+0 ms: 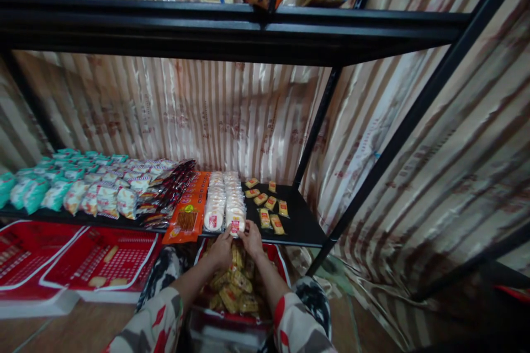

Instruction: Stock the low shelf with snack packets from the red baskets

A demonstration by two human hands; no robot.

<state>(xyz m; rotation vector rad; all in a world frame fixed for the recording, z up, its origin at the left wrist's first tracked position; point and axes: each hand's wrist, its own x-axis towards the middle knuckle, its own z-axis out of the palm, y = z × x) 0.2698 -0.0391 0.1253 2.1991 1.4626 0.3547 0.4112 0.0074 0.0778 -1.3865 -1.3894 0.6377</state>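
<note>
Red basket (281, 262) w/ yellow snack packs (236, 287)

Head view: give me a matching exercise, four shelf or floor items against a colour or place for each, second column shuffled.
Items:
1. teal packets
2. orange pack
3. white round packs
4. red basket

Descriptions:
A. at the shelf's front edge, both hands on the nearest one
B. far left end of the shelf
C. on the floor, below the shelf, left of the person
D. flat strip between the dark wrappers and the white stack

Pairs: 1-B, 2-D, 3-A, 4-C
</note>
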